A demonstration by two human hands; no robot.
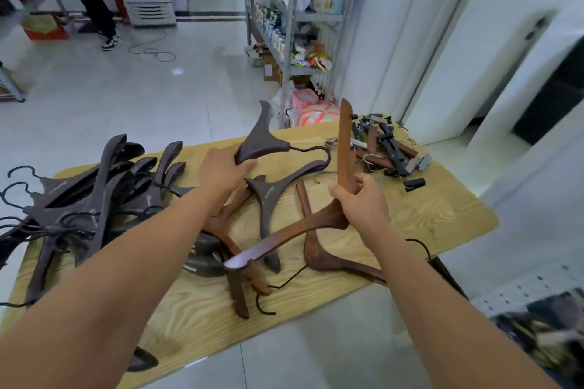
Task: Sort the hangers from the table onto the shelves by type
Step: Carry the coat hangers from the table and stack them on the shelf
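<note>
Above the middle of the table (448, 215), the left hand (226, 172) curls round a dark hanger (262, 142) and the right hand (360, 202) grips a brown hanger (345, 136), with a dark-hanger pile (94, 199) at its left end and clip hangers (390, 148) at its far right corner.

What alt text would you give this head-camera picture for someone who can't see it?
A person's left hand grips a dark hanger and the right hand a brown hanger above a wooden table strewn with hangers.
</note>
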